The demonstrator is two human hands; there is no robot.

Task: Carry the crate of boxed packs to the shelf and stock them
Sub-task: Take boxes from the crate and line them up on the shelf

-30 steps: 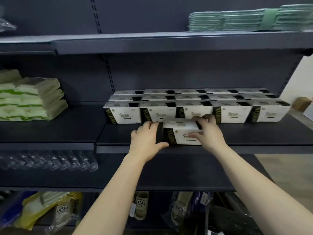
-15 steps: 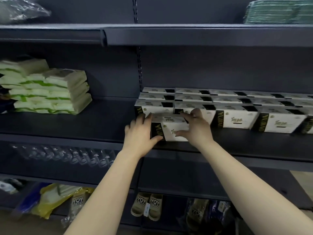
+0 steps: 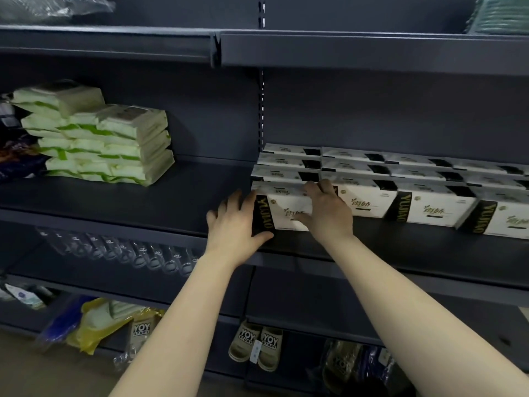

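Both bare arms reach up to the dark grey sheet-metal shelf point(image 3: 400, 255), which has a flat, matte deck and a folded front lip. The left hand point(image 3: 234, 224) lies against the glossy black end of a white rectangular cardboard box point(image 3: 286, 209), fingers up along that end and thumb hooked under the lower front corner. The right hand point(image 3: 326, 213) is draped over the box's top front edge with the fingers curled down onto the lid and the thumb pressed to the printed face, so the two hands clamp the box between them. The box sits on the deck at the left end of the front row, flush against the neat rows of matching white boxes point(image 3: 429, 206), each sharp-edged with gold lettering on a black band. Well off to the left on the same level is a slumped stack of soft green-and-white plastic-wrapped packs point(image 3: 108, 141), their film shiny and creased. Below, a line of clear plastic bottles point(image 3: 128, 250) lies on its side, and on the lowest level stands a pair of beige rubbery slippers point(image 3: 256, 343) beside a crumpled yellow plastic bag point(image 3: 97, 322).
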